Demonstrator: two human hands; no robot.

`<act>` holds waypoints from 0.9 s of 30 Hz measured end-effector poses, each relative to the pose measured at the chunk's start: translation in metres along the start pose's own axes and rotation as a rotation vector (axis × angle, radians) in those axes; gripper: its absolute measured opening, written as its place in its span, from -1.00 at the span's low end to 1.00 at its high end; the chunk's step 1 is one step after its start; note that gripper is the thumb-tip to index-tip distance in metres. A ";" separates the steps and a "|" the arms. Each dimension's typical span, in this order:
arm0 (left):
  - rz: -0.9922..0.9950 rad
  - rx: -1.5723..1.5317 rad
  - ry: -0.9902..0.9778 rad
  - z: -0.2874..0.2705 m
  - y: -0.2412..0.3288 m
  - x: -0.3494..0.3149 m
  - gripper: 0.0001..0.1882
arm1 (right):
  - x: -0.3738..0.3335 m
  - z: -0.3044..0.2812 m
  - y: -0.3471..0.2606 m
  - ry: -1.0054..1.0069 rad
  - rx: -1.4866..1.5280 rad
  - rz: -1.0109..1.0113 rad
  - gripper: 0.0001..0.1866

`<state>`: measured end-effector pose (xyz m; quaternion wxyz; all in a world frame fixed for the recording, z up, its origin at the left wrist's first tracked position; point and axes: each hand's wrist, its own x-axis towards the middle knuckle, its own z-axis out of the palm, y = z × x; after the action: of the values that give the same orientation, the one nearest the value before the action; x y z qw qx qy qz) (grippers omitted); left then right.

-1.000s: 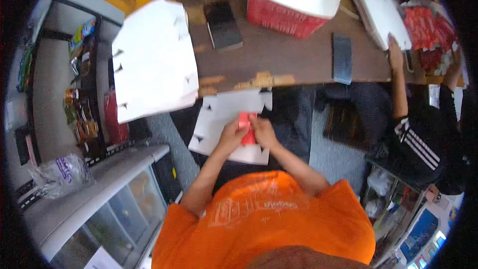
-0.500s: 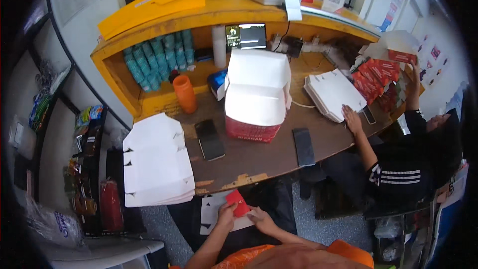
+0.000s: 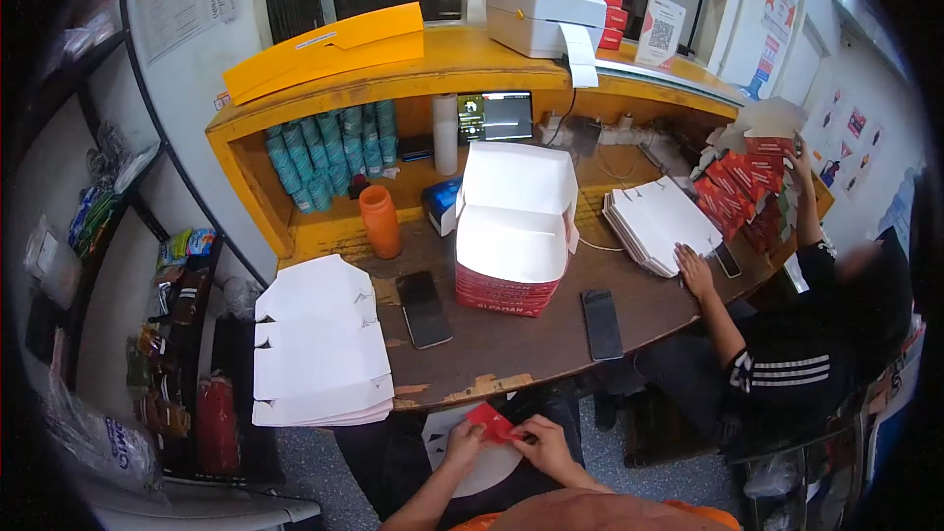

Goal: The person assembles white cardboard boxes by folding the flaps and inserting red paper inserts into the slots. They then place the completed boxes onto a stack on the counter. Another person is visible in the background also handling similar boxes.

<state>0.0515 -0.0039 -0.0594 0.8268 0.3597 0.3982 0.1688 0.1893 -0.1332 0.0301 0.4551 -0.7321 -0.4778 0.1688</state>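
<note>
Over my lap, my left hand [image 3: 466, 445] and my right hand [image 3: 544, 447] both pinch a small red piece of card [image 3: 490, 421]. My fingers are closed at its two sides. Beneath it on my lap lies a white cardboard box blank [image 3: 487, 477] with small dark notches; I cannot tell whether the red piece is part of it. On the desk ahead stands an open carton [image 3: 511, 236], red outside and white inside. A pile of white flat box blanks [image 3: 323, 344] lies at the desk's left front edge.
Two phones [image 3: 424, 310] [image 3: 602, 324] flank the carton, near an orange bottle [image 3: 380, 223]. At right, a co-worker's hand [image 3: 696, 270] rests by another stack of blanks [image 3: 661, 224]; their other hand reaches red packets [image 3: 737, 187]. A label printer [image 3: 546, 15] stands on the shelf.
My right hand has come up onto the red card, its fingers now pinching the right edge. The view has tilted up, so the desk sits lower. The bottle's dark top no longer shows.
</note>
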 end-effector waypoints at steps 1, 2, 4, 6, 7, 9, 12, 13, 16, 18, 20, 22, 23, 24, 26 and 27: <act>-0.009 -0.006 -0.063 0.004 0.005 -0.007 -0.75 | 0.005 -0.004 -0.014 -0.063 -0.063 0.077 -0.84; -0.018 -0.012 -0.126 0.008 0.007 -0.010 -0.74 | 0.007 -0.004 -0.014 -0.070 -0.142 0.101 -0.81; -0.025 0.012 -0.130 0.002 -0.012 -0.001 -0.72 | 0.010 -0.003 -0.013 -0.083 -0.301 0.147 -0.73; -0.013 -0.057 -0.192 -0.005 -0.026 0.006 -0.73 | 0.011 0.000 -0.018 -0.068 -0.340 0.096 -0.71; -0.047 -0.011 -0.152 -0.002 -0.025 0.006 -0.73 | 0.010 0.000 -0.019 -0.058 -0.359 0.077 -0.70; -0.115 0.081 -0.076 0.011 -0.007 -0.002 -0.73 | 0.002 0.004 -0.012 -0.071 -0.331 -0.051 -0.73; -0.057 0.173 -0.125 0.018 0.007 -0.016 -0.75 | -0.001 0.010 -0.015 -0.051 -0.348 -0.060 -0.74; -0.042 0.211 -0.136 0.018 0.004 -0.015 -0.75 | -0.002 0.010 -0.017 -0.038 -0.373 -0.025 -0.75; -0.025 0.159 -0.222 0.016 0.000 -0.014 -0.73 | 0.001 0.022 0.019 -0.071 -0.216 0.141 -0.74; -0.047 -0.099 -0.350 0.015 0.012 -0.018 -0.66 | 0.006 0.030 0.039 -0.018 0.049 0.204 -0.68; -0.010 0.278 -0.569 0.011 0.042 -0.031 -0.55 | 0.012 0.034 0.072 0.010 0.256 0.396 -0.59; 0.033 0.686 -0.770 0.011 0.086 -0.050 -0.46 | 0.012 0.027 0.117 0.023 0.397 0.720 -0.50; 0.049 0.910 -0.817 0.001 0.114 -0.065 -0.43 | 0.026 0.009 0.061 -0.025 0.709 0.880 -0.48; 0.079 1.130 -0.917 0.001 0.130 -0.073 -0.39 | 0.020 -0.001 0.088 -0.069 0.773 0.873 -0.45; 0.328 1.126 -0.910 -0.021 0.143 -0.085 -0.47 | 0.022 -0.008 0.100 -0.205 0.885 0.921 -0.43; 0.446 1.125 -0.897 -0.029 0.147 -0.090 -0.51 | 0.027 -0.008 0.086 -0.241 0.816 0.904 -0.46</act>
<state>-0.0268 0.0591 0.0837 0.5473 0.8342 -0.0329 -0.0593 0.2545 -0.1255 -0.0321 0.5248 -0.6048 -0.0656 0.5954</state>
